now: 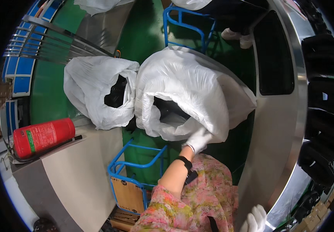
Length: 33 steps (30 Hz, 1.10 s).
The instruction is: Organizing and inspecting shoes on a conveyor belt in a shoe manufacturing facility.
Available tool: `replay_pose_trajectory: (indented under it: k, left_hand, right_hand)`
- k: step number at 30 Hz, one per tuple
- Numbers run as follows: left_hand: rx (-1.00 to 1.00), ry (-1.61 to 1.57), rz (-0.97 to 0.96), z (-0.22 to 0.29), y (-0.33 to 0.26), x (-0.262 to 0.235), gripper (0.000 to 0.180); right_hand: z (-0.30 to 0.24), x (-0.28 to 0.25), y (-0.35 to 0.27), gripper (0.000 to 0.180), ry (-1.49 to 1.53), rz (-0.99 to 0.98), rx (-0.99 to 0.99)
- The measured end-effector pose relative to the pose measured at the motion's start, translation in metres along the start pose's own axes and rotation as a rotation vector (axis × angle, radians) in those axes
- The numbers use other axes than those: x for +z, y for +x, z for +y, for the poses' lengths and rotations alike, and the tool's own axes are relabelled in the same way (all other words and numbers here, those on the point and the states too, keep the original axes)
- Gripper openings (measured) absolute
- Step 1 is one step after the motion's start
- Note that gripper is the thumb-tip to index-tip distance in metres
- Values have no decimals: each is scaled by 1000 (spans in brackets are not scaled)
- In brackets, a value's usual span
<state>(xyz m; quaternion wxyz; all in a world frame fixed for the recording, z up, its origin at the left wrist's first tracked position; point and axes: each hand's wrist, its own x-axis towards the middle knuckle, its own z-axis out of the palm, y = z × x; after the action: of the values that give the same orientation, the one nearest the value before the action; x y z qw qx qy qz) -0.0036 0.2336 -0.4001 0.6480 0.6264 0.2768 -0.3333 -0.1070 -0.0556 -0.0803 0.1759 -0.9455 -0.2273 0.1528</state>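
My left hand (199,140), in a white glove with a black band at the wrist, is closed on the rim of a large white plastic bag (186,83). Inside the bag's gaping mouth lie dark objects (170,110) whose kind I cannot make out. Low at the right, my right hand (255,220), also white-gloved, is apart from the bag with its fingers loosely spread and nothing seen in them. A smaller white plastic bag (87,83) stands against the large one on its left, with black things (116,92) showing through its opening.
A blue-framed stool (139,164) stands near me, and another blue frame (192,21) is behind the large bag. On the left, a red fire extinguisher (45,136) lies on a ledge. Black moulded parts (325,91) line the right side. Someone's white shoes (236,36) show at the back.
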Motion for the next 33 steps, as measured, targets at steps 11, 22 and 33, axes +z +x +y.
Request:
replay_pose_trajectory:
  k: [11, 22, 33]
  left_hand:
    - [143, 292, 350, -132, -70, -64, 46]
    - [99, 515, 182, -78, -42, -177, 49]
    - [157, 1038, 216, -1, 81, -200, 50]
  right_hand:
    - [-16, 289, 283, 43, 381, -281, -265]
    - [77, 222, 484, 42, 288, -60, -11]
    - [37, 260, 446, 25, -121, -81, -785]
